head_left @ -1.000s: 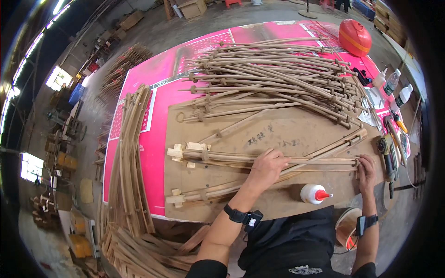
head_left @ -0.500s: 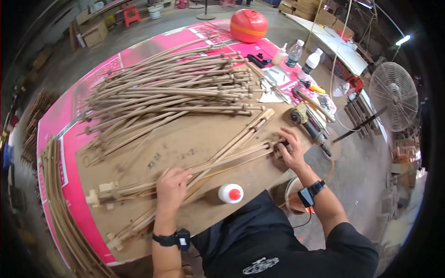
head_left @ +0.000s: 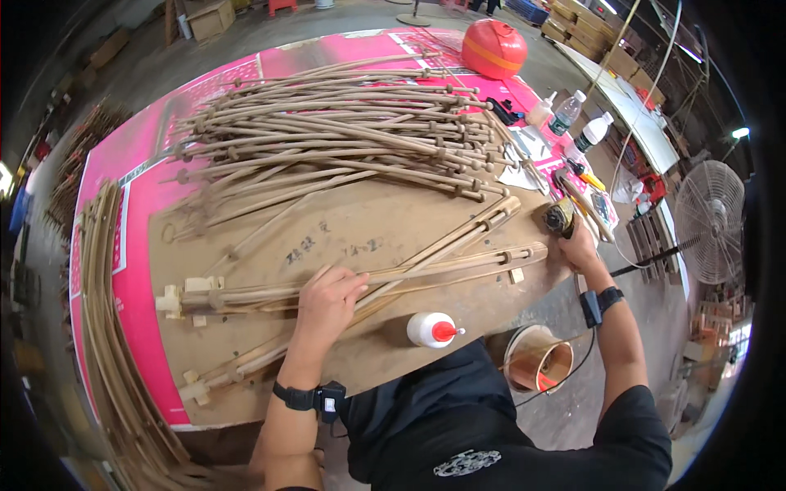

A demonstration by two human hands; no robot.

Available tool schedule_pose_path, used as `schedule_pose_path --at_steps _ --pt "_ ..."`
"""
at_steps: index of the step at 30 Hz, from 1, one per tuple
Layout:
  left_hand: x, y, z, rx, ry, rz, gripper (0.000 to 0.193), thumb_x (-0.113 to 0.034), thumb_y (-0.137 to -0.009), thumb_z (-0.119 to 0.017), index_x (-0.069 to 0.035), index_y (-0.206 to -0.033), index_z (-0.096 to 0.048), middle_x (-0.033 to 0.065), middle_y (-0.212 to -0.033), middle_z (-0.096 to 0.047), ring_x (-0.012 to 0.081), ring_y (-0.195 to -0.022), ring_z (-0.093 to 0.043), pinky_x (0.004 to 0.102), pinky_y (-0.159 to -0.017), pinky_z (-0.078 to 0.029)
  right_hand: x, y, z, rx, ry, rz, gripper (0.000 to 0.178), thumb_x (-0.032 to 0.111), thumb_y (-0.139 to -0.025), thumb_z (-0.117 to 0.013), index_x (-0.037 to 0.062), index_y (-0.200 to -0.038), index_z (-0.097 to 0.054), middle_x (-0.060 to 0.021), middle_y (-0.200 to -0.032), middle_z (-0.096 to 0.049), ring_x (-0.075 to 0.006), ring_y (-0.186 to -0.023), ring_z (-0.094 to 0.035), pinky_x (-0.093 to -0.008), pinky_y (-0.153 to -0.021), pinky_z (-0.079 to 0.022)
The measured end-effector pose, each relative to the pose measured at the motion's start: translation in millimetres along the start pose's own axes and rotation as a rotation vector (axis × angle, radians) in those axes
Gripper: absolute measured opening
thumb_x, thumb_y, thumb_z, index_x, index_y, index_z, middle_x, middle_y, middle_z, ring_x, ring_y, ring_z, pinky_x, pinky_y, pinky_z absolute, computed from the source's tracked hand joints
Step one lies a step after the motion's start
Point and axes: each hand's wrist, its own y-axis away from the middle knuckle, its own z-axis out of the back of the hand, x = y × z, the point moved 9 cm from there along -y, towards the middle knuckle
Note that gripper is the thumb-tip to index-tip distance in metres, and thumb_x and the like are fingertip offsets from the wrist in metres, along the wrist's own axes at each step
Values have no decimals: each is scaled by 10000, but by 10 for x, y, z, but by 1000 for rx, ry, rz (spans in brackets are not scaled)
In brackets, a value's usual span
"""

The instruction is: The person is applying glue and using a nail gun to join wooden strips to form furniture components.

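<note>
Left hand pressed flat, fingers spread, on slatted wooden frame lying on brown surface. Right hand closed on power tool at frame's end. Second frame assembled alongside; large rod pile untouched, so early stage judged.

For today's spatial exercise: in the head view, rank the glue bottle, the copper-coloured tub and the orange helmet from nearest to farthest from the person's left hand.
From the left hand:
1. Glue bottle, just right of it on the board.
2. Copper-coloured tub, farther right, below the table edge.
3. Orange helmet, at the table's far right corner.
</note>
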Motion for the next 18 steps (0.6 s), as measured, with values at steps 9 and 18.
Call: schedule_pose_path --at_steps 9,18 --pt "37 -1 -54 8 22 -14 144 -88 -840 -806 -70 -982 -823 80 -895 -722 294 -851 -661 405 -755 -547 1162 343 973 54 -107 251 354 215 -864 -803 -30 -1114 -744 -187 -995 -786 -292 -972 -773 -417 -868 -580" --pt "49 15 -16 -19 -20 -9 174 -42 -787 -801 -81 -955 -818 73 -876 -706 286 -866 -665 409 -763 -558 2949 1498 429 689 -420 758 455 225 -860 -877 50 -1230 -678 -94 -1033 -747 -167 -902 -691 -362 -838 -575"
